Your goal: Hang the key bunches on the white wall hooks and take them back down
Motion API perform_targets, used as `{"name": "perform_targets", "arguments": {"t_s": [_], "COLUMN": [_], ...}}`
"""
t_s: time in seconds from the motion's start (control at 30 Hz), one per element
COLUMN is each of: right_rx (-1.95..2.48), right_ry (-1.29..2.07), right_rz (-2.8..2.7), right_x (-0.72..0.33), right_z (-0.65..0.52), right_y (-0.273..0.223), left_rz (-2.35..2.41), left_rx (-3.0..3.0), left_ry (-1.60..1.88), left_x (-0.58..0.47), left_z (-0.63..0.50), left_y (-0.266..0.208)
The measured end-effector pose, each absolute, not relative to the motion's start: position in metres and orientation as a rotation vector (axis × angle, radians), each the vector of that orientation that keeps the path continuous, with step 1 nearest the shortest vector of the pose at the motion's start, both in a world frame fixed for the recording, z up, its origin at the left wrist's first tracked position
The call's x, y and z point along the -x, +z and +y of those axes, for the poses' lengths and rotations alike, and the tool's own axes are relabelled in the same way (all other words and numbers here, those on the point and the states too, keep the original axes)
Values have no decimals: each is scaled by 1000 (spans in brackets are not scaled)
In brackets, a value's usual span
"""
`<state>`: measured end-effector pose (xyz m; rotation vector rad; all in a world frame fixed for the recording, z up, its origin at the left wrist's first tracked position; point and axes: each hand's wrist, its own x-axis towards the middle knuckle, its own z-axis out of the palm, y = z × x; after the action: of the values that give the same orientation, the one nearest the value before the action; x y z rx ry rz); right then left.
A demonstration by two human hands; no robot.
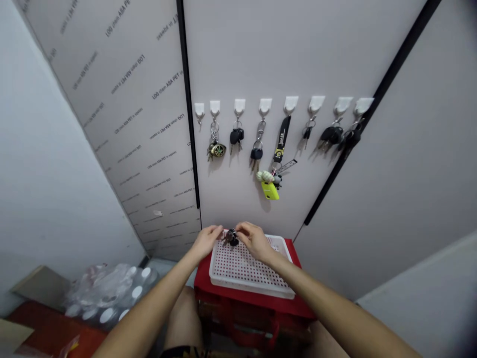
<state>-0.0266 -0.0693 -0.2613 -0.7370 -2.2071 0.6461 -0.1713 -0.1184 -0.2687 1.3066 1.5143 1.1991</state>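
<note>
Over the far left part of a white perforated plastic tray (246, 286), a bunch of dark keys (233, 239) hangs from the pinched thumb and fingers of my right hand (255, 241). My left hand (206, 241) is closed at the other side of the bunch, its fingertips on a small red-and-white tag (225, 233) that seems attached to it. The ring itself is too small to make out. Above, on the pale panel, white adhesive hooks (265, 105) form a row. The leftmost hook (199, 112) carries nothing, while the others hold key bunches, one with a black strap (282, 139) and a yellow-green fob (270, 190).
The tray rests on a red cloth-covered stand (298, 303) between my knees. At the lower left, clear bottles with white caps (108, 315) lie in plastic wrap near cardboard (40, 288). Black vertical strips (188, 99) edge the panel.
</note>
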Motion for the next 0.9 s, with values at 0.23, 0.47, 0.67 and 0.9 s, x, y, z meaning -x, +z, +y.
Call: {"name": "perform_targets", "arguments": {"t_s": [0.23,0.47,0.67,0.9], "right_rx": [617,587,740,694], "right_ry": [649,606,847,970], "right_rz": [-2095,-2110,-1941,-1885], "right_x": [29,27,44,58], "right_z": [-78,-81,-76,-69], "right_y": [-259,-254,-240,-229], "left_rz": [1165,1065,1269,1591], "left_rx": [-939,-925,-1146,-1283], "left_ry": [1237,1410,1599,1941], "left_x": [158,149,162,214], "left_z": [-117,-117,-107,-73], "left_y": [-264,-253,-234,-135]}}
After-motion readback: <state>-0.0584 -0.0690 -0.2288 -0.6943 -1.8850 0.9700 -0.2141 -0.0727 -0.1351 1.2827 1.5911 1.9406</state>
